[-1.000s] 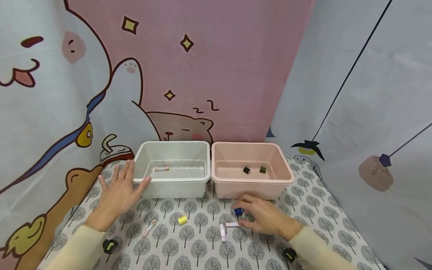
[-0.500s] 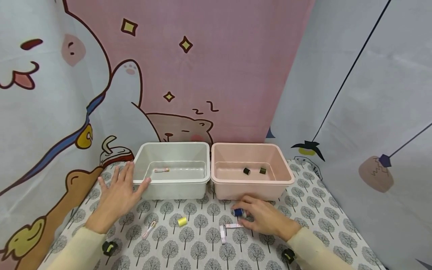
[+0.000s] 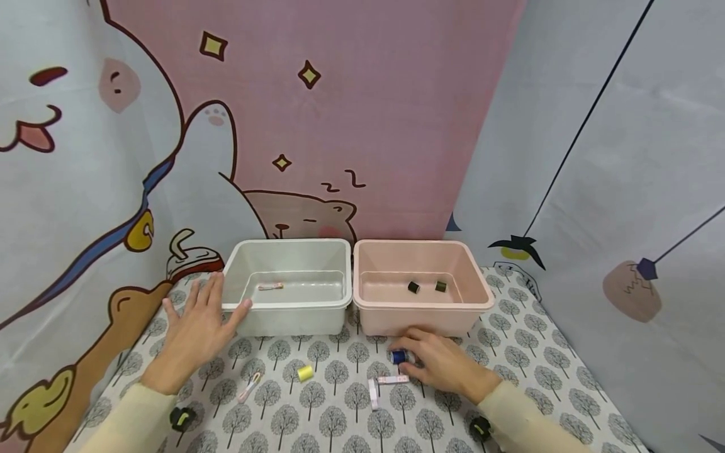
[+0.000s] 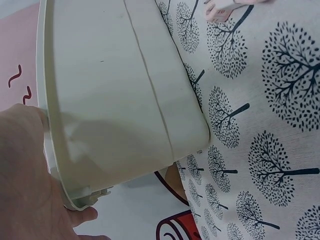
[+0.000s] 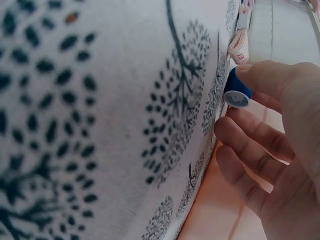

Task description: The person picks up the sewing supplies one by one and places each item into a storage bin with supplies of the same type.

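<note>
My left hand (image 3: 195, 333) rests with fingers spread at the near left corner of the white bin (image 3: 294, 321); its thumb lies over the rim in the left wrist view. In front of the pink bin (image 3: 425, 321), my right hand (image 3: 438, 365) pinches a spool of blue thread (image 5: 237, 90) between thumb and index finger, low at the cloth. The other fingers are loosely bent. Beside the thumb lies a folded measuring tape (image 3: 393, 379), close to a second tape (image 3: 372, 394). A yellow thread spool (image 3: 305, 373) and another folded tape (image 3: 249, 387) lie farther left.
Inside the pink bin are two dark thread spools, one (image 3: 413, 287) left of the other (image 3: 440, 286). The white bin holds a small folded tape (image 3: 270, 286). Both bins stand side by side on a tree-print cloth (image 3: 334, 421), against a cartoon backdrop (image 3: 362, 126).
The view has shifted very slightly. Both hands stay nearly in place, the right still at the blue thread spool and the left at the white bin.
</note>
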Demonstrator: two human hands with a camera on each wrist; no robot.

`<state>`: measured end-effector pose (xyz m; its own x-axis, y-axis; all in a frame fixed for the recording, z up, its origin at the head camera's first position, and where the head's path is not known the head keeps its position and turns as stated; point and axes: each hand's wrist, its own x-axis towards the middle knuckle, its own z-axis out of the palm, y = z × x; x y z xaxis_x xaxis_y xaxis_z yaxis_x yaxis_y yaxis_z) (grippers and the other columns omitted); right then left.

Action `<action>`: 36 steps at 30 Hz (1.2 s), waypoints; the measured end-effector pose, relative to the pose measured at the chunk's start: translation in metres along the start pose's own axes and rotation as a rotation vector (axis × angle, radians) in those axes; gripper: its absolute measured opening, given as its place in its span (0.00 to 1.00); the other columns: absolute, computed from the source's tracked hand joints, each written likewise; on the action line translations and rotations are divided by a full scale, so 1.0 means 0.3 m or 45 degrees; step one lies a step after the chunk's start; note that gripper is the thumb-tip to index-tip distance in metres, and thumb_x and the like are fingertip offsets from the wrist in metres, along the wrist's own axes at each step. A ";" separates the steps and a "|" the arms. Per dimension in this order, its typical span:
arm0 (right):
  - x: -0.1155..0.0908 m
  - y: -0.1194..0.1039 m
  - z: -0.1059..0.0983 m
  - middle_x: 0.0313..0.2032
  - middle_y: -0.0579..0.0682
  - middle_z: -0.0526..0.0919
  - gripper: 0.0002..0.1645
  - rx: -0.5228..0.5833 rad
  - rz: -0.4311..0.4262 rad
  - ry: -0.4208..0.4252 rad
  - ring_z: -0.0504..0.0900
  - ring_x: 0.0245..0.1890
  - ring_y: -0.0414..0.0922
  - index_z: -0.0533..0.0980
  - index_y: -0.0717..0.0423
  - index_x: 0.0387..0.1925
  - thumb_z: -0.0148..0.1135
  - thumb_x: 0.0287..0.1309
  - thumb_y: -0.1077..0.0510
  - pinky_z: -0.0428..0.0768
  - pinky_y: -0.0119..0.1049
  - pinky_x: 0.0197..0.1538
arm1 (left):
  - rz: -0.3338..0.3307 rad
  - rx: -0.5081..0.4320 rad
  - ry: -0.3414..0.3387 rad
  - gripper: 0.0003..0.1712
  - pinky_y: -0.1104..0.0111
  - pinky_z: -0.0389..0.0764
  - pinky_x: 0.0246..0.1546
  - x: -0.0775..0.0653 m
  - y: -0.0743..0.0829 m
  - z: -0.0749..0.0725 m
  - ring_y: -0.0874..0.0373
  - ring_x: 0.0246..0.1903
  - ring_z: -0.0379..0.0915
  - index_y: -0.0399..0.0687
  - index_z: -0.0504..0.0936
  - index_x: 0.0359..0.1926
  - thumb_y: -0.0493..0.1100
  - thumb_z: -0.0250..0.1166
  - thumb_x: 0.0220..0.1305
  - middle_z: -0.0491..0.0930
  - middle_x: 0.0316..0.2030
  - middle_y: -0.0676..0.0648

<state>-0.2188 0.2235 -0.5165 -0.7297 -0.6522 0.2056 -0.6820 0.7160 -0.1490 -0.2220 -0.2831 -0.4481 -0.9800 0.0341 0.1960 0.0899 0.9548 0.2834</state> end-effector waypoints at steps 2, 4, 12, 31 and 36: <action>0.001 0.001 0.003 0.65 0.45 0.92 0.26 -0.005 -0.005 0.005 0.91 0.59 0.43 0.89 0.41 0.69 0.82 0.73 0.46 0.92 0.56 0.69 | -0.001 -0.003 -0.001 0.63 0.06 0.23 0.76 0.000 0.000 -0.001 0.16 0.91 0.39 0.35 0.43 0.95 0.80 0.44 0.88 0.45 0.94 0.27; 0.001 0.002 0.007 0.65 0.45 0.93 0.26 -0.007 -0.013 0.009 0.91 0.61 0.46 0.89 0.41 0.68 0.82 0.72 0.46 0.91 0.57 0.70 | -0.003 -0.004 -0.003 0.63 0.06 0.23 0.76 -0.001 0.000 -0.001 0.15 0.91 0.39 0.35 0.43 0.96 0.80 0.44 0.88 0.45 0.94 0.27; -0.001 0.003 0.010 0.64 0.45 0.92 0.26 -0.013 -0.044 0.033 0.91 0.62 0.47 0.89 0.40 0.68 0.82 0.72 0.47 0.91 0.57 0.71 | -0.007 0.000 -0.014 0.63 0.06 0.23 0.76 -0.002 -0.001 0.001 0.14 0.90 0.39 0.36 0.42 0.96 0.80 0.44 0.88 0.44 0.94 0.27; -0.004 -0.002 -0.026 0.52 0.37 0.90 0.26 0.000 -0.065 0.095 0.84 0.40 0.31 0.90 0.40 0.67 0.84 0.71 0.44 0.91 0.36 0.49 | 0.001 0.006 0.004 0.63 0.06 0.22 0.76 0.000 0.003 0.000 0.13 0.90 0.37 0.36 0.43 0.96 0.80 0.44 0.88 0.44 0.94 0.27; -0.005 -0.003 -0.042 0.50 0.36 0.90 0.25 -0.016 -0.100 0.160 0.80 0.38 0.29 0.91 0.39 0.65 0.85 0.70 0.45 0.88 0.33 0.45 | 0.000 0.015 0.001 0.63 0.07 0.21 0.75 -0.001 0.003 -0.001 0.14 0.91 0.36 0.37 0.42 0.96 0.80 0.44 0.88 0.43 0.94 0.27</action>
<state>-0.2165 0.2270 -0.5046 -0.6615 -0.6707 0.3354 -0.7355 0.6677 -0.1155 -0.2215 -0.2825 -0.4478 -0.9799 0.0339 0.1966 0.0878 0.9582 0.2722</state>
